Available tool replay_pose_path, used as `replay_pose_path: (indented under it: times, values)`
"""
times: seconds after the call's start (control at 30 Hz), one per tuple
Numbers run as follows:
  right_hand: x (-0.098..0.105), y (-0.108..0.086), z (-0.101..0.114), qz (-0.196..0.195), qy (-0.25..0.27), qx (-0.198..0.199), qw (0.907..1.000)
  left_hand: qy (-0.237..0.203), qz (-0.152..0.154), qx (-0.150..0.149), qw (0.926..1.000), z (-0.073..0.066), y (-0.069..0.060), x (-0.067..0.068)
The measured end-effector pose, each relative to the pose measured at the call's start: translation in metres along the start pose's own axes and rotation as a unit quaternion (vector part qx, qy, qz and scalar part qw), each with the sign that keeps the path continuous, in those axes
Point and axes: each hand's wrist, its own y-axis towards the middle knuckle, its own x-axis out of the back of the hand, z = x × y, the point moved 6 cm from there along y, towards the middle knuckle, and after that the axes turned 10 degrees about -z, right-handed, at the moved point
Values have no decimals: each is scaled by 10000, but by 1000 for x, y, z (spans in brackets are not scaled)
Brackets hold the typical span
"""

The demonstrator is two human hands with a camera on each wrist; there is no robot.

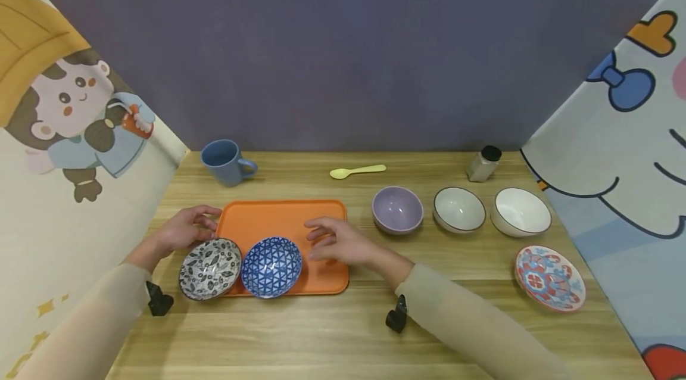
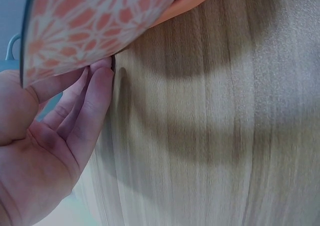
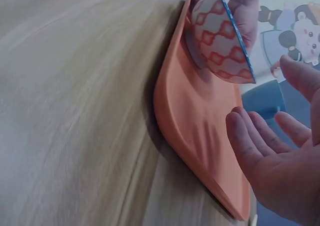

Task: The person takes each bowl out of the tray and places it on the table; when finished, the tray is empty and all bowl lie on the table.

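Note:
In the head view, a bowl with a black-and-white leaf pattern (image 1: 210, 269) overlaps the front left corner of an orange tray (image 1: 328, 282). Beside it, over the tray's front part, is a blue-and-white patterned bowl (image 1: 271, 267), its outside red and white in the right wrist view. My left hand (image 1: 184, 230) is at the far left side of the leaf bowl, fingers loosely bent; the left wrist view shows the fingertips close against its outside (image 2: 95, 31), contact unclear. Right of the blue bowl, my right hand (image 1: 340, 241) hovers over the tray with fingers spread, apart from the bowl.
A blue mug (image 1: 227, 167) and a yellow spoon (image 1: 358, 171) lie behind the tray. To the right are a purple bowl (image 1: 398, 211), a grey-white bowl (image 1: 458, 211), a white bowl (image 1: 521, 213), a black-lidded jar (image 1: 484, 164) and a red-and-blue patterned dish (image 1: 550, 279). Walls enclose the table's back and sides.

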Motion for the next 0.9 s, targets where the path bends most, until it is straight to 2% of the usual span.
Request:
replay_pose_path:
  times: [0.23,0.47,0.9]
  values:
    - [-14,6,-7,197,46,-236,9995,-96,11,23,10000,2,1,0]
    - [-28,7,-11,302,323,-535,9976,-40,-5,74,10000,4,2,0]
    - [-38,11,-20,460,484,-615,9959,65,-30,57,10000,1,1,1]
